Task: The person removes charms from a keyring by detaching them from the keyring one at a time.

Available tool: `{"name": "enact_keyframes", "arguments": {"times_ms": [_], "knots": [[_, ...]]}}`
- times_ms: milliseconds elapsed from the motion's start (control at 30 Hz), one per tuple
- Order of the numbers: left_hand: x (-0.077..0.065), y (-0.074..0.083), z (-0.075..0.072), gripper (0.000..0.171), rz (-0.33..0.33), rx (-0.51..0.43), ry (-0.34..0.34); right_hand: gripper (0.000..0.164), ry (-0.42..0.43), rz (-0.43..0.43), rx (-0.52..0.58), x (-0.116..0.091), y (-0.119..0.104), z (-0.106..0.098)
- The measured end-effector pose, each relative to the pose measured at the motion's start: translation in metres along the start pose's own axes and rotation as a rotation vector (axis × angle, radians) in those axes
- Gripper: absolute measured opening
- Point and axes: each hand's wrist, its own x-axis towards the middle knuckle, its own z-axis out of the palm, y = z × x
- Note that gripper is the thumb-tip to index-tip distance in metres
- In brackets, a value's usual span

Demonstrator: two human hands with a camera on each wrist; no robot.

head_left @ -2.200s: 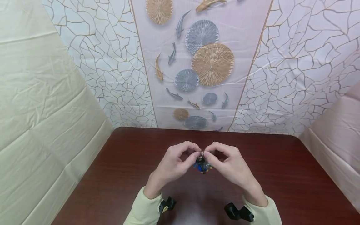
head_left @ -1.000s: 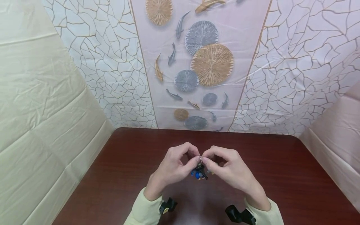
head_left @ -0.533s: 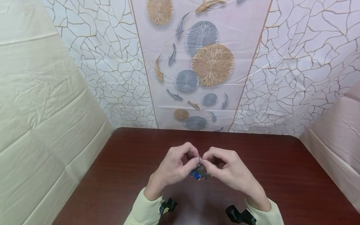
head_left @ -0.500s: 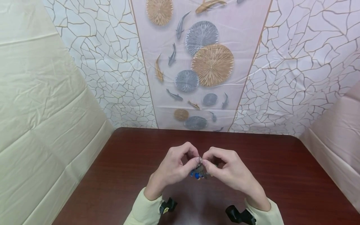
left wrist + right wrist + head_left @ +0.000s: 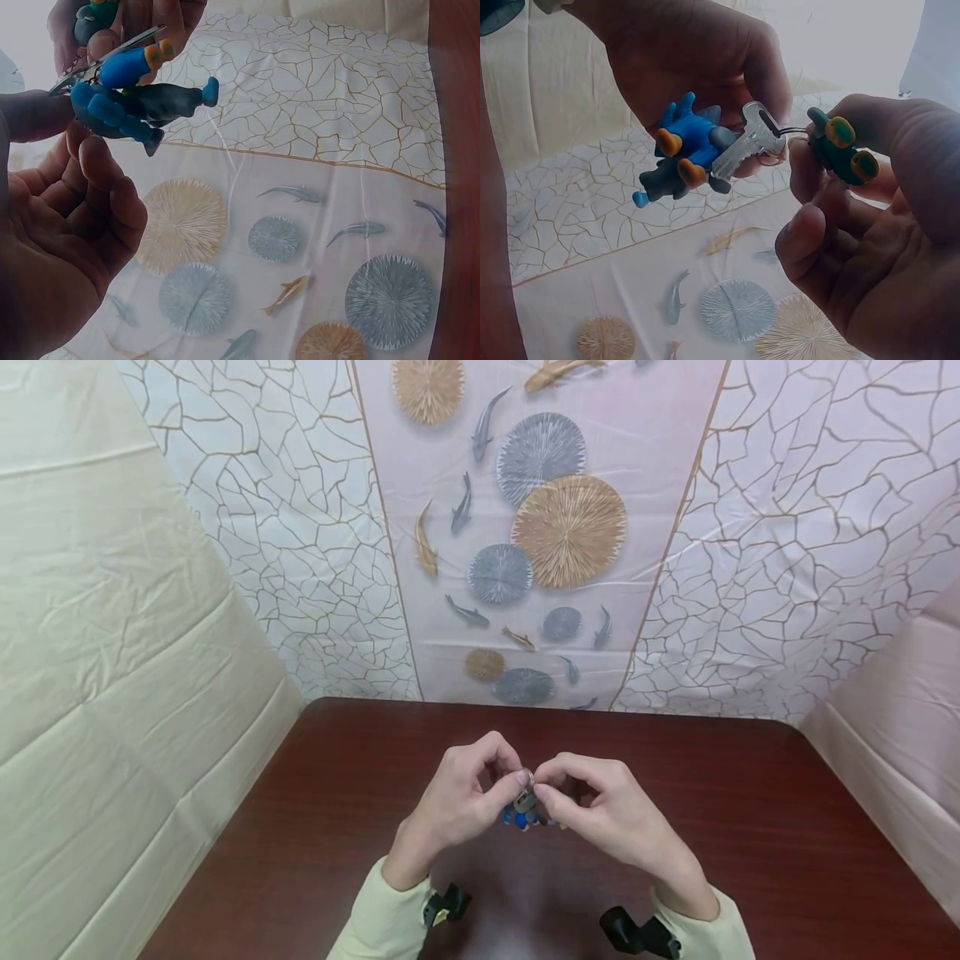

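Note:
A small metal key ring (image 5: 531, 778) is held up over the table between both hands. My left hand (image 5: 467, 797) pinches it from the left with thumb and index finger. From the right, my right hand (image 5: 618, 810) pinches its other side. A silver key (image 5: 751, 142) hangs on the ring in the right wrist view. Beside the key dangle a blue toy figure (image 5: 694, 139) with orange feet and a dark grey one with blue tips (image 5: 169, 105). A green figure (image 5: 844, 150) with orange-rimmed feet hangs close to the right fingers. The fingertips partly cover the ring.
The dark red-brown table (image 5: 360, 760) lies below the hands. Behind it hangs a patterned cloth (image 5: 517, 635) with fish and round leaf shapes. Cream cloth (image 5: 150, 693) closes off the left side. Black wrist cameras (image 5: 637, 933) sit at the sleeves.
Both hands came slightly lower, then the left rose a little again. The ring tilted left, and a silver-grey key face now shows where a dark piece hung. Both hands kept their pinch.

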Motion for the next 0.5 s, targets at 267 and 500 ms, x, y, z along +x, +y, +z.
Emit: {"name": "enact_keyframes", "arguments": {"times_ms": [267, 500], "knots": [[0.0001, 0.0011, 0.0003, 0.017, -0.003, -0.010, 0.002, 0.016, 0.019, -0.022, 0.031, 0.0011, -0.0014, 0.0010], [0.0003, 0.0013, 0.0030, 0.015, 0.035, -0.029, 0.014, 0.020, 0.041, -0.035, 0.007, 0.0004, 0.0004, 0.0007]]}}
